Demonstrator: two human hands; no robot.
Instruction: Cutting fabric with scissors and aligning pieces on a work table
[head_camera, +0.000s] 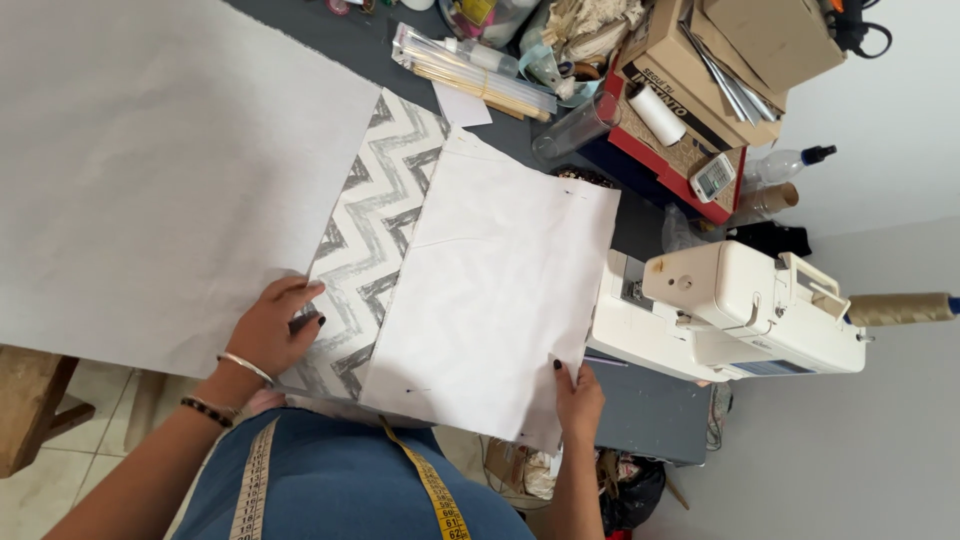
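A grey and white zigzag fabric piece (375, 215) lies on the table, with a white paper-like sheet (500, 270) on top of its right part. My left hand (275, 328) rests flat on the fabric's left edge, fingers spread. My right hand (577, 395) pinches the white sheet's lower right edge. A large white cloth (150, 160) covers the table to the left, touching the zigzag fabric.
A white sewing machine (730, 310) stands to the right on the dark table (650, 410). Cardboard boxes (720, 60), a thread spool (655, 112), wooden sticks (480, 75) and a spray bottle (785, 165) crowd the far right. A yellow measuring tape (435, 490) hangs around my neck.
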